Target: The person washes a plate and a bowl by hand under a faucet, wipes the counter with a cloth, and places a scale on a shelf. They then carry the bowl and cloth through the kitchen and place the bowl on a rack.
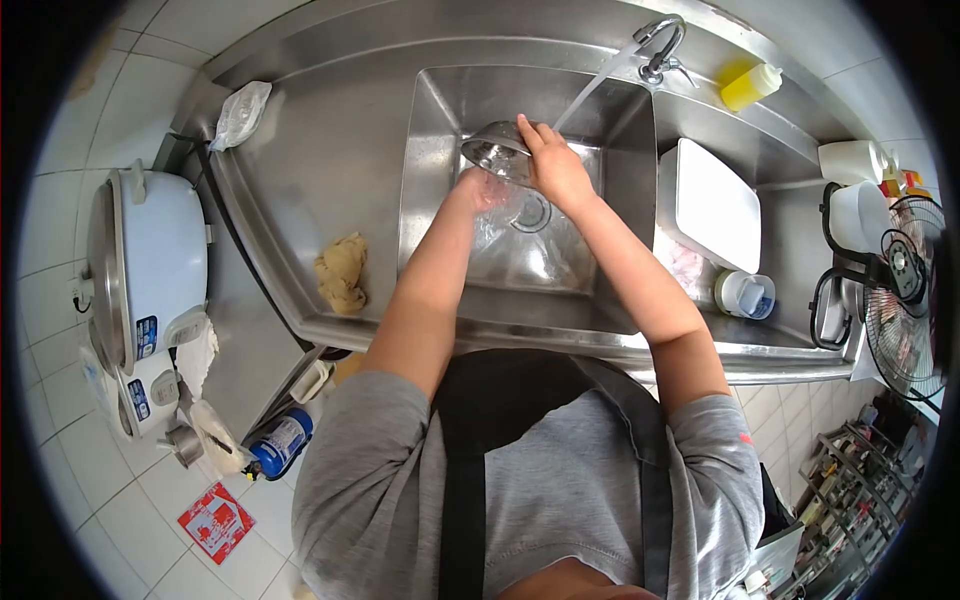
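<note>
Over the sink basin (530,270) a shiny metal bowl (492,148) is held tilted. My right hand (556,165) grips its right rim, with the fingertips at the upper edge. Just below the bowl is my left hand (485,190), blurred by water, its fingers partly hidden beneath the bowl. Water runs from the faucet (662,48) in a slanting stream that comes down behind my right hand. The round drain (531,213) shows between my forearms.
A crumpled tan cloth (342,273) and a clear plastic bag (241,115) lie on the left steel counter. Right of the basin are a white tray (716,207), a white container (747,295) and a yellow bottle (750,87). A fan (905,285) stands at the far right.
</note>
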Motion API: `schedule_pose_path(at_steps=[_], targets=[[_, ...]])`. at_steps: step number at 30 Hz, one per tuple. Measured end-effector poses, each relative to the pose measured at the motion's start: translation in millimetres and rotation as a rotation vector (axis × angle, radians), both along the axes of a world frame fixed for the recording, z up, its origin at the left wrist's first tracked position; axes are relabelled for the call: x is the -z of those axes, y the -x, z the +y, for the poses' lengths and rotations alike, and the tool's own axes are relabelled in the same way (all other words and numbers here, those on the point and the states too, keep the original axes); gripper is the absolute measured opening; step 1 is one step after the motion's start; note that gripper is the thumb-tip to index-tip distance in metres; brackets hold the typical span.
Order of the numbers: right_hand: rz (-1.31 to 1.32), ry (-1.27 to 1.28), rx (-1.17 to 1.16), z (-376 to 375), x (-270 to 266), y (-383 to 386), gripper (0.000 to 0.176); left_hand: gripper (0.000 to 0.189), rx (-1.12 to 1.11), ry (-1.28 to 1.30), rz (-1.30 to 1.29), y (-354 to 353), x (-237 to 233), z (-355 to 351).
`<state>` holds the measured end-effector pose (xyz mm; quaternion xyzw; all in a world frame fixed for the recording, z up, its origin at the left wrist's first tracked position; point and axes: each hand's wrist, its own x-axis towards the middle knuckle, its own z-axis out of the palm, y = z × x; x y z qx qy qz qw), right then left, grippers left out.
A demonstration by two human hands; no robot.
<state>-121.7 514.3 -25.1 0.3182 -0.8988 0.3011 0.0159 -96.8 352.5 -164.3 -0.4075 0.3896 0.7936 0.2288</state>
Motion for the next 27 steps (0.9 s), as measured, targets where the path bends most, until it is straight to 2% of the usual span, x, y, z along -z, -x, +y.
schedule_pose_path(at_steps=[1,3,4,5,6,7,8,9,10,11,12,14,15,17,18,19,21,22,23,25,27], targets=[[0.045,0.074,-0.044,3.1,3.2,1.7,0.057,0.036,-0.001,0.001,-0.003,4.9,-0.7,-4.2],[-0.018,0.151,-0.034,8.3,15.8,17.0,0.052,0.048,0.05,0.126,0.007,11.8,-9.6,-11.6],[-0.115,0.254,0.112,10.0,27.4,26.1,0.045,0.055,-0.188,0.062,0.115,11.1,-26.7,-3.8],[-0.213,0.355,0.26,12.2,36.0,35.6,0.04,0.061,-0.279,0.005,0.226,13.0,-38.9,0.2],[-0.213,0.354,0.261,15.1,40.8,45.7,0.04,0.053,-0.273,-0.062,0.28,12.9,-61.7,0.9],[-0.345,0.318,0.318,19.3,44.8,55.8,0.038,0.045,-0.263,-0.131,0.332,11.8,-78.3,1.9],[-0.481,0.278,0.375,23.7,47.2,64.6,0.038,0.045,-0.259,-0.136,0.329,14.2,-71.8,2.2],[-0.489,0.209,0.341,28.2,49.3,75.1,0.045,0.038,-0.208,0.045,0.363,17.7,-65.1,3.5],[-0.335,0.226,0.377,27.6,54.1,85.7,0.043,0.031,-0.156,0.226,0.4,21.2,-59.9,4.7],[-0.178,0.243,0.41,26.5,56.3,94.8,0.041,0.031,-0.153,0.222,0.4,22.3,-59.9,6.5],[-0.177,0.243,0.413,25.4,57.7,104.8,0.041,0.03,-0.165,0.245,0.369,23.2,-60.3,7.4],[-0.57,0.787,0.377,20.8,47.8,118.8,0.03,0.031,-0.176,0.268,0.344,28.1,-48.5,8.0],[-0.561,0.791,0.374,17.2,43.9,122.1,0.03,0.029,-0.128,0.353,0.343,31.0,-43.4,9.8],[-1.266,1.454,0.307,10.4,41.5,130.6,0.023,0.027,-0.076,0.444,0.354,37.9,-55.6,16.5],[-1.33,1.579,0.282,9.9,43.1,133.2,0.024,0.026,-0.129,0.36,0.305,37.0,-60.8,22.1],[-1.312,1.743,0.225,6.1,40.8,131.9,0.033,0.025,-0.18,0.274,0.258,36.7,-71.2,27.9],[-1.415,1.758,0.003,6.6,38.7,131.9,0.041,0.026,-0.173,0.276,0.265,43.7,-75.2,33.1],[-1.432,1.751,0.032,3.7,35.5,133.6,0.048,0.026,-0.164,0.262,0.275,46.1,-76.5,35.1],[-1.42,1.753,0.023,3.0,32.7,134.1,0.048,0.027,-0.155,0.249,0.281,46.5,-77.3,37.7],[-1.455,1.767,-0.176,1.0,25.7,136.8,0.05,0.026,-0.158,0.24,0.333,50.5,-81.1,43.0],[-1.435,1.737,-0.22,2.6,17.8,140.7,0.051,0.027,-0.142,0.235,0.342,53.1,-85.9,47.0]])
